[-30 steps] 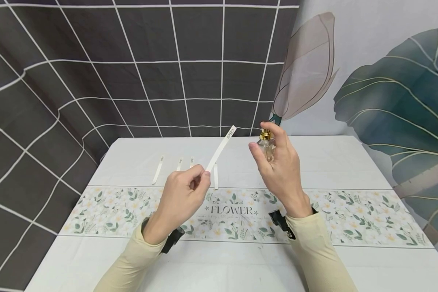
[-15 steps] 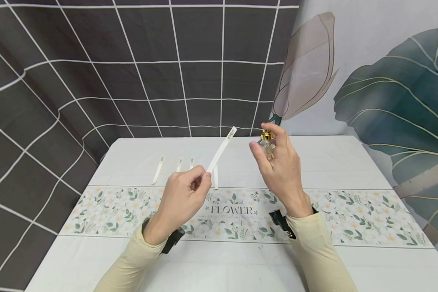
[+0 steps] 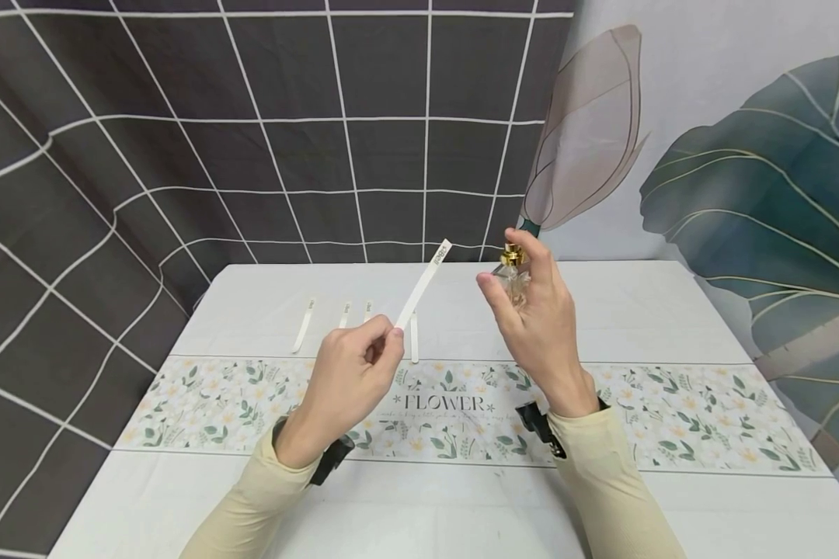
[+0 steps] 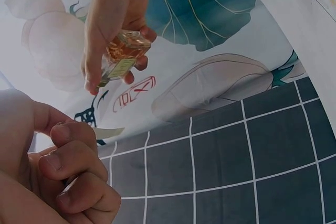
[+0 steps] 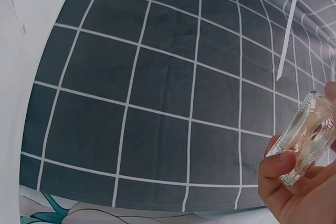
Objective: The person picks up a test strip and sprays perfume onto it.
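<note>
Between thumb and fingers, my left hand [image 3: 353, 373] pinches the lower end of a white paper test strip [image 3: 424, 283] with dark print at its top. The strip slants up to the right, toward a glass perfume bottle [image 3: 514, 283]. My right hand [image 3: 540, 326] grips that bottle above the table, index finger on top of its gold sprayer [image 3: 511, 254]. Pale amber liquid shows through the clear glass of the bottle [image 5: 310, 135] in the right wrist view. A gap separates the strip's tip from the bottle. In the left wrist view the bottle [image 4: 126, 56] shows a pale label.
Several more white strips lie on the table behind my left hand, among them a strip at the far left [image 3: 304, 324] and one nearer the middle [image 3: 414, 338]. A floral band [image 3: 447, 435] reading FLOWER crosses the white tabletop [image 3: 622, 310]. A dark gridded cloth [image 3: 377, 155] hangs behind.
The perfume bottle has tilted slightly in my right hand, and the index finger on its sprayer has risen a little. My left hand and its strip have barely moved.
</note>
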Demonstrator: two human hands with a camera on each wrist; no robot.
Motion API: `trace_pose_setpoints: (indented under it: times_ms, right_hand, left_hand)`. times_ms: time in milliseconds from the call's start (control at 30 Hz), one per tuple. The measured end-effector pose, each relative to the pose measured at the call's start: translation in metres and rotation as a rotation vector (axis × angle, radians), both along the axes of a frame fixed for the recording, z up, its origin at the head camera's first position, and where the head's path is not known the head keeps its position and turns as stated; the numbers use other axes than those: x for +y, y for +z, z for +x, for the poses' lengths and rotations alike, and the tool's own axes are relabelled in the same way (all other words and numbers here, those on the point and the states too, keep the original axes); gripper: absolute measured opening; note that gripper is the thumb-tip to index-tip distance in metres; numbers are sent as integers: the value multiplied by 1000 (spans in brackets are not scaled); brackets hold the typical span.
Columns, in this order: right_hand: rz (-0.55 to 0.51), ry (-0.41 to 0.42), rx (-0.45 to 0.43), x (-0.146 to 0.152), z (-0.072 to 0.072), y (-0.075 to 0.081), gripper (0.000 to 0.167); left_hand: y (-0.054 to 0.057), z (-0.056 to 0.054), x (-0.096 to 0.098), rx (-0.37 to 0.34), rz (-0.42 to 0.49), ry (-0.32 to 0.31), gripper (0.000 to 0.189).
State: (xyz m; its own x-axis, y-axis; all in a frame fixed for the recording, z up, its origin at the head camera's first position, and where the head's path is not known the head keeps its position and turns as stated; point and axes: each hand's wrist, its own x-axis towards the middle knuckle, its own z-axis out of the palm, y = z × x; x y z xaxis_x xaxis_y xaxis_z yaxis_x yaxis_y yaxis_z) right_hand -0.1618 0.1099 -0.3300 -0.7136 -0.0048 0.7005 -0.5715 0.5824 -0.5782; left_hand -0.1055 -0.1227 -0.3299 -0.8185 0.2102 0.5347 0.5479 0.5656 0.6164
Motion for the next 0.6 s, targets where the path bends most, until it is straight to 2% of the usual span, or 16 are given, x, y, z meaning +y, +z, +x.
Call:
trace_pose_setpoints:
  times_ms: [600]
  right_hand:
    - [3, 10, 14, 1, -1, 1, 50]
  left_hand:
    - [-1, -1, -1, 7, 10, 0, 33]
